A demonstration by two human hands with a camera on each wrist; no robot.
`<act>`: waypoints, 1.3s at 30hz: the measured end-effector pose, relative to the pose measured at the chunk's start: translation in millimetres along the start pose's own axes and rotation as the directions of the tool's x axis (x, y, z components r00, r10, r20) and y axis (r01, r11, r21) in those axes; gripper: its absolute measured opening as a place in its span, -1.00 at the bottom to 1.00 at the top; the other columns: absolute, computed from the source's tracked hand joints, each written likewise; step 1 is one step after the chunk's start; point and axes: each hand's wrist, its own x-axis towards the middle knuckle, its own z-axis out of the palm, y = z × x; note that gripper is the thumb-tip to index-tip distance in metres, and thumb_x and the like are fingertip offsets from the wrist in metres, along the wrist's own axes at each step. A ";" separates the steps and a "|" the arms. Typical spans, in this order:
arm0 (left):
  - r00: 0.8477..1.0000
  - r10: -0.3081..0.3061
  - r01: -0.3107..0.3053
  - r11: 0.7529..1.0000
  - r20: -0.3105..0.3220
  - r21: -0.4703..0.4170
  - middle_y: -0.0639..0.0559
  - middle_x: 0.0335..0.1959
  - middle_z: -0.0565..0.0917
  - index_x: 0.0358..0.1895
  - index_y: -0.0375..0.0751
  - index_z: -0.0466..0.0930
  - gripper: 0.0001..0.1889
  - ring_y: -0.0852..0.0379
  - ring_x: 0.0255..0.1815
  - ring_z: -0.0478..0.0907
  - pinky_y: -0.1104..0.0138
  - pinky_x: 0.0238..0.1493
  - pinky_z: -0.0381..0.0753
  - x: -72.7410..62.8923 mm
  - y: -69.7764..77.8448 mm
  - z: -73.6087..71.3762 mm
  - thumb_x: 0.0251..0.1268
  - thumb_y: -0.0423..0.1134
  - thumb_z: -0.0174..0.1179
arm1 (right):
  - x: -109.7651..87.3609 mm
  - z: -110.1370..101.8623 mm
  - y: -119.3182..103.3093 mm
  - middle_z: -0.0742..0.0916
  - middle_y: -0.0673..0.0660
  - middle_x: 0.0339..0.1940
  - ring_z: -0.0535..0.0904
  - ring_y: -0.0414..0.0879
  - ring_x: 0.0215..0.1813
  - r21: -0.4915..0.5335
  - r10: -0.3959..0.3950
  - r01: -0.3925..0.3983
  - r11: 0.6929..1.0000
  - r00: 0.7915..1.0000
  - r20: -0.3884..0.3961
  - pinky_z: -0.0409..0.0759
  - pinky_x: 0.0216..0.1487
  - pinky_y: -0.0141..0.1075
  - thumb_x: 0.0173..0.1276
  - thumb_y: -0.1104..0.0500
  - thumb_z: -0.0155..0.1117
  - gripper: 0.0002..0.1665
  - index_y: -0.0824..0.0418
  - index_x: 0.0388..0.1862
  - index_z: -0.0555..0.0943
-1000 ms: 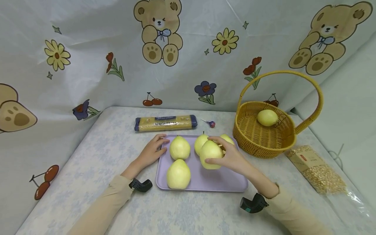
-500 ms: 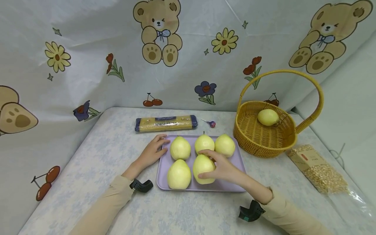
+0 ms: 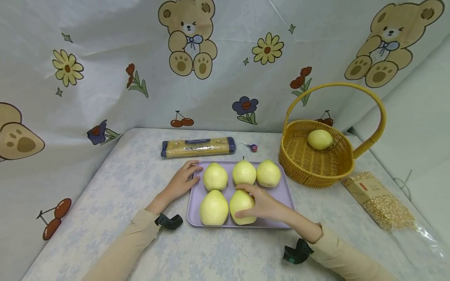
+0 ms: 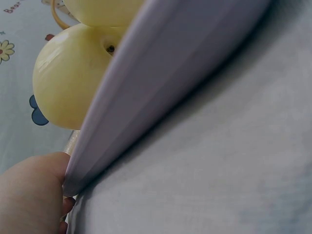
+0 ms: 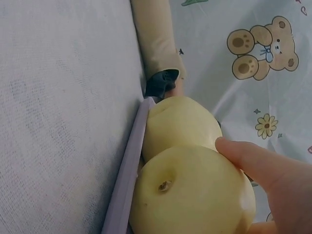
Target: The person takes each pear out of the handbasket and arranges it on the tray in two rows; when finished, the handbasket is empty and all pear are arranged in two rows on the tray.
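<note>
In the head view, my right hand point(image 3: 260, 201) grips a pale yellow-green pear point(image 3: 241, 207) low at the front middle of the lilac tray point(image 3: 274, 225). That pear sits right beside the front-left pear point(image 3: 214, 208). Along the back of the tray stand a left pear point(image 3: 215, 176), a middle pear point(image 3: 244, 173) and a right pear point(image 3: 268, 173). My left hand point(image 3: 181, 180) rests at the tray's back-left edge, fingertips on the rim. In the right wrist view, thumb and fingers lie round the held pear point(image 5: 195, 195); the pear's underside is hidden.
A wicker basket point(image 3: 309, 180) with a tall handle stands at the back right, one pear point(image 3: 320, 139) inside. Behind the tray lie a spaghetti pack point(image 3: 198, 147) and a lollipop point(image 3: 253, 148). A clear bag of grains point(image 3: 383, 205) lies on the right.
My right hand has brought the pear from over the back right of the tray leftward, forward and down beside the front-left pear. The left hand has stayed at the tray edge.
</note>
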 end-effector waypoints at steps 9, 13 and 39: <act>1.000 0.006 -0.006 1.000 -0.007 0.007 -0.20 0.35 0.34 0.17 -0.25 0.52 -0.64 -0.22 0.37 0.32 -0.10 0.34 0.33 0.0 -1.2 -1.0 0.35 -0.25 0.13 | -4.3 -11.1 -3.1 0.47 0.29 0.35 0.37 0.15 0.37 -0.090 -0.037 0.046 0.995 0.995 0.091 0.36 0.34 0.09 0.13 -0.08 0.44 -0.06 0.38 0.35 0.31; 1.000 0.002 -0.002 1.000 -0.007 0.005 -0.19 0.35 0.34 0.17 -0.24 0.53 -0.64 -0.21 0.37 0.32 -0.10 0.34 0.33 0.2 -2.4 -0.6 0.35 -0.25 0.13 | -4.5 -13.4 -4.0 0.49 0.29 0.33 0.42 0.14 0.33 -0.103 -0.051 0.060 0.993 0.995 0.091 0.40 0.30 0.05 0.12 -0.08 0.44 -0.07 0.40 0.33 0.33; 1.000 0.001 -0.001 1.000 -0.002 -0.001 -0.19 0.36 0.33 0.17 -0.23 0.53 -0.65 -0.21 0.36 0.33 -0.10 0.32 0.35 0.1 -1.6 1.1 0.35 -0.26 0.13 | -12.7 -34.1 -7.9 0.50 0.33 0.30 0.43 -0.04 0.02 -0.145 -0.045 0.071 0.987 0.983 0.181 0.50 -0.15 -0.32 0.21 -0.08 0.36 -0.12 0.43 0.33 0.33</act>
